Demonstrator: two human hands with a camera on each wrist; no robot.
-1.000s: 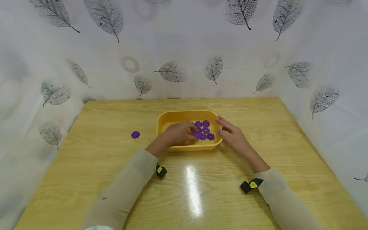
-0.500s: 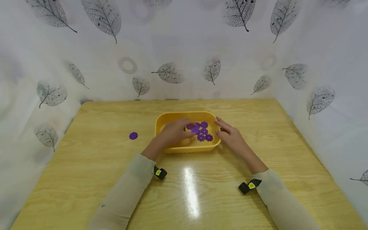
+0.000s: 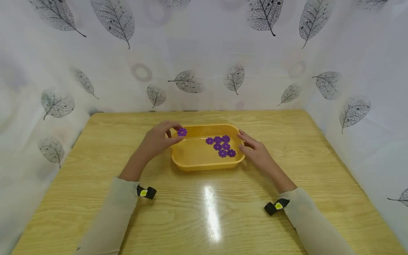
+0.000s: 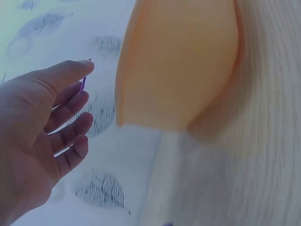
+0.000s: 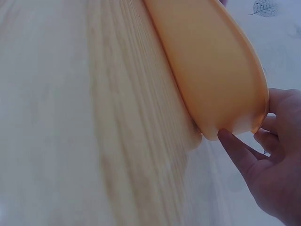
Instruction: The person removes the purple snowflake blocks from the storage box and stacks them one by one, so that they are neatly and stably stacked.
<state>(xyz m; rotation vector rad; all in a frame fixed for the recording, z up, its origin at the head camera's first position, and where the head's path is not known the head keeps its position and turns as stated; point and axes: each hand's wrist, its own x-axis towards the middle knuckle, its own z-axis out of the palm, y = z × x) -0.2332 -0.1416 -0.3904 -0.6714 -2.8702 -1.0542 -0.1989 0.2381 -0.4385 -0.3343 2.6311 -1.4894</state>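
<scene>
In the head view my left hand (image 3: pixel 156 140) is above the left end of a yellow plastic tray (image 3: pixel 204 166), pinching a purple flower-shaped disc (image 3: pixel 182 132) between thumb and index finger. The left wrist view shows that disc (image 4: pixel 83 83) edge-on as a thin strip, with the other fingers loosely bent. Several matching purple discs (image 3: pixel 222 153) lie flat in the right half of the tray. My right hand (image 3: pixel 259 152) holds the tray's right end. In the right wrist view its thumb touches the outer wall while the index finger reaches over the rim.
The tray stands on a wood-grain table (image 3: pixel 178 219). A white curtain with leaf prints (image 3: pixel 204 46) hangs behind the table and along both sides. Each wrist wears a small black camera (image 3: pixel 146 193).
My left hand has picked a disc from the tray and carried it left to the tray's end. It now covers the spot where a loose disc lay. The right hand stays put.
</scene>
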